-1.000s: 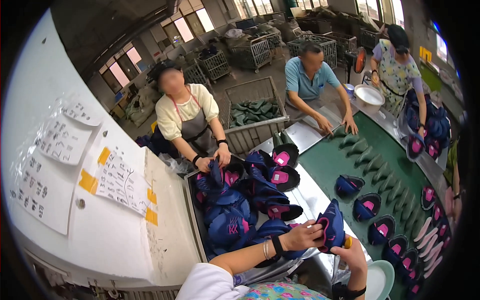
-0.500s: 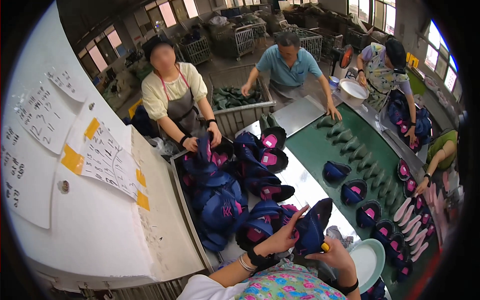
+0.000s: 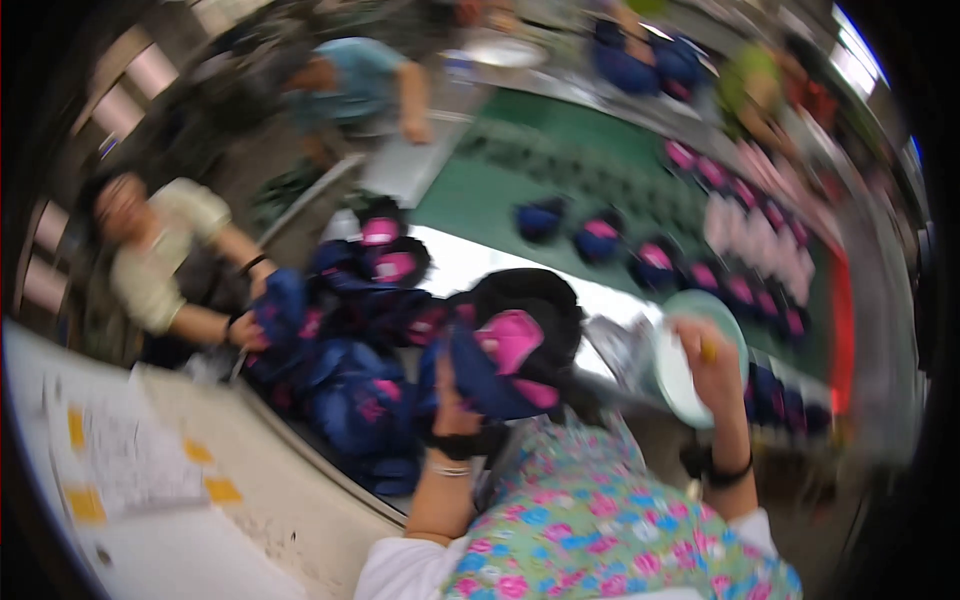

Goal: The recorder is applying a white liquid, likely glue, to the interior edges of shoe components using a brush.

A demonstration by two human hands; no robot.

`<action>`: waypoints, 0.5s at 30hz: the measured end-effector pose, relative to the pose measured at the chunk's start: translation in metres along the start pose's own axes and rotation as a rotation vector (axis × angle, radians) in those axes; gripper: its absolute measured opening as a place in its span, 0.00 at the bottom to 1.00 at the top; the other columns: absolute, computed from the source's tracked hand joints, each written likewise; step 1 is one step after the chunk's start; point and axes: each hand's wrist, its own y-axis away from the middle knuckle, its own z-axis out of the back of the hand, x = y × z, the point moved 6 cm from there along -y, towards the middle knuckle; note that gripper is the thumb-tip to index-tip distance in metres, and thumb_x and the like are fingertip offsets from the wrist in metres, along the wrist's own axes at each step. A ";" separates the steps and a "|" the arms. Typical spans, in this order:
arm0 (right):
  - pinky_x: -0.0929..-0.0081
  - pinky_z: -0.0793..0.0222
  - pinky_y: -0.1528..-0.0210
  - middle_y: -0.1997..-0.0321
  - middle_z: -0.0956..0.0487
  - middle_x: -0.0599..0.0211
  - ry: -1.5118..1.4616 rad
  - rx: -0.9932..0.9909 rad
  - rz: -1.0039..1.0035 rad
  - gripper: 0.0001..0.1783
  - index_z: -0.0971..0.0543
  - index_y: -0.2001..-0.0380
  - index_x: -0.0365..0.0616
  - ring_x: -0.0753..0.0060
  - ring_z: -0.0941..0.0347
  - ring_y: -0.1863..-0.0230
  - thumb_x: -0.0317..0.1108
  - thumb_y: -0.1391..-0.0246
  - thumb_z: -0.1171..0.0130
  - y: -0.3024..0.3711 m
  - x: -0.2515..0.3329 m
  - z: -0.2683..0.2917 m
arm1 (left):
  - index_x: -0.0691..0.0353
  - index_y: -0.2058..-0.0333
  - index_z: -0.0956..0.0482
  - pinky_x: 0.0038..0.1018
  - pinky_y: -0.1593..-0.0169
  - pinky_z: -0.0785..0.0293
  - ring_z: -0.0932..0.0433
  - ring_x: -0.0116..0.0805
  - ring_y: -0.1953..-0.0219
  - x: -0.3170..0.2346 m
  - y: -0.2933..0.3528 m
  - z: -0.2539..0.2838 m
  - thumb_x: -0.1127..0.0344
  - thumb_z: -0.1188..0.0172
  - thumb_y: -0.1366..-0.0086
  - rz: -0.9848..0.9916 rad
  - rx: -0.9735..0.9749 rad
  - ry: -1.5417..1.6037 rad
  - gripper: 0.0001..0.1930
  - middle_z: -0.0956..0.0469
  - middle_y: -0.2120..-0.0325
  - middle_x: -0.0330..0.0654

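A dark blue shoe upper (image 3: 492, 385) with a black lining and pink patches inside is held up in front of my apron. My left hand (image 3: 457, 402) grips it at the left, its fingers partly hidden by the fabric. To the right, my raised right hand (image 3: 712, 375) is closed around something with a small yellow end (image 3: 709, 351), perhaps a tool handle; blur hides the rest. That hand is over the right side of a pale green basin (image 3: 686, 303) with white contents. More blue shoe uppers (image 3: 360, 395) are heaped at my left.
Across the table, a person in cream (image 3: 165, 265) handles the heap. A person in a blue shirt (image 3: 365, 85) leans over the green conveyor belt (image 3: 455, 190), where uppers, dark green shapes and pink pieces (image 3: 755, 245) lie in rows. A white cabinet with taped papers (image 3: 135, 450) stands left.
The view has swung right and is blurred. My hands have moved apart: the left keeps the shoe upper, now turned with its inside showing, while the right has gone to the basin.
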 end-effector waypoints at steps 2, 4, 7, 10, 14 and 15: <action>0.69 0.30 0.59 0.66 0.21 0.57 0.021 -0.277 0.024 0.11 0.18 0.60 0.41 0.60 0.25 0.65 0.37 0.33 0.44 0.019 -0.051 0.055 | 0.66 0.37 0.33 0.37 0.38 0.26 0.24 0.43 0.42 0.013 0.032 -0.016 0.55 0.54 0.23 -0.067 0.298 -0.295 0.24 0.27 0.42 0.52; 0.70 0.31 0.59 0.63 0.20 0.57 0.141 -0.337 -0.062 0.17 0.17 0.62 0.39 0.62 0.25 0.64 0.43 0.32 0.45 0.051 -0.105 0.090 | 0.66 0.40 0.29 0.33 0.47 0.21 0.20 0.39 0.50 0.029 0.062 -0.048 0.66 0.46 0.28 -0.356 0.455 -0.923 0.21 0.22 0.48 0.51; 0.72 0.30 0.65 0.70 0.19 0.61 -0.132 -0.460 -0.559 0.26 0.17 0.69 0.36 0.73 0.25 0.70 0.53 0.34 0.43 0.101 -0.200 0.101 | 0.66 0.42 0.25 0.28 0.55 0.19 0.17 0.33 0.59 0.083 0.083 -0.067 0.77 0.37 0.37 0.346 0.027 -0.497 0.23 0.19 0.55 0.48; 0.80 0.27 0.72 0.79 0.18 0.66 -0.316 -0.481 -0.823 0.21 0.13 0.69 0.38 0.82 0.23 0.78 0.49 0.42 0.33 0.145 -0.274 0.087 | 0.69 0.44 0.24 0.24 0.55 0.21 0.18 0.28 0.63 0.103 0.097 -0.099 0.79 0.34 0.42 0.500 -0.071 -0.882 0.25 0.18 0.57 0.44; 0.80 0.24 0.68 0.77 0.16 0.65 -0.268 -0.377 -0.841 0.13 0.12 0.66 0.40 0.79 0.19 0.75 0.39 0.50 0.28 0.180 -0.342 0.064 | 0.70 0.44 0.24 0.26 0.46 0.25 0.23 0.28 0.48 0.151 0.124 -0.149 0.79 0.37 0.39 0.848 0.482 -0.545 0.23 0.24 0.43 0.51; 0.79 0.24 0.67 0.76 0.15 0.64 -0.250 -0.353 -0.842 0.13 0.12 0.66 0.41 0.77 0.18 0.74 0.38 0.51 0.28 0.183 -0.354 0.059 | 0.71 0.45 0.24 0.27 0.44 0.26 0.23 0.29 0.48 0.157 0.128 -0.152 0.78 0.35 0.38 0.846 0.560 -0.576 0.22 0.24 0.43 0.50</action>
